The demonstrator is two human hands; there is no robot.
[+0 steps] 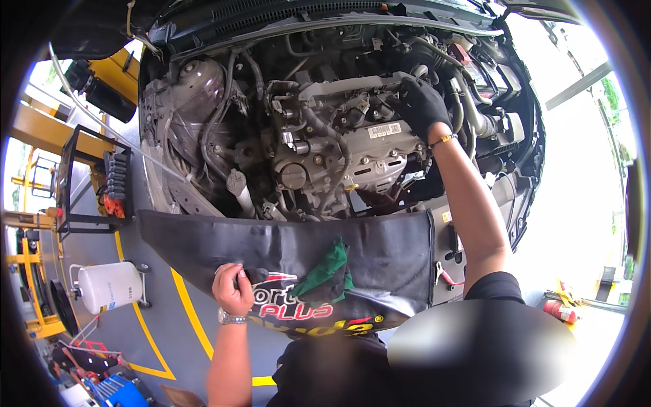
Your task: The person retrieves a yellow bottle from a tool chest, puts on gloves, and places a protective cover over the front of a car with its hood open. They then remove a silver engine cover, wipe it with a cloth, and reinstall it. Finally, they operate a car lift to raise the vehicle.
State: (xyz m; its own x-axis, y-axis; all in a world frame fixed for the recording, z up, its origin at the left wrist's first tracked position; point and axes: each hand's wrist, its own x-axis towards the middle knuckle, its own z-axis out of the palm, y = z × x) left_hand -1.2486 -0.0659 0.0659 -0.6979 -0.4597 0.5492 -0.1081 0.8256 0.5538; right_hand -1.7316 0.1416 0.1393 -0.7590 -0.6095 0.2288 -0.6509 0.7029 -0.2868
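Note:
My right hand, in a black glove, reaches over the far right end of the engine, beside the hoses there. Its fingers point down and are partly hidden, so any grip is unclear. My left hand is bare, with a metal watch at the wrist. Its fingers are closed over the near part of a black fender cover, by a small dark thing that I cannot make out. Right of that hand, a crumpled green cloth lies on the cover.
A battery sits at the bay's right, near an air intake hose. A prop rod slants across the left. Red-handled clamp lies right of the cover. On the floor left are a white tank and a black rack.

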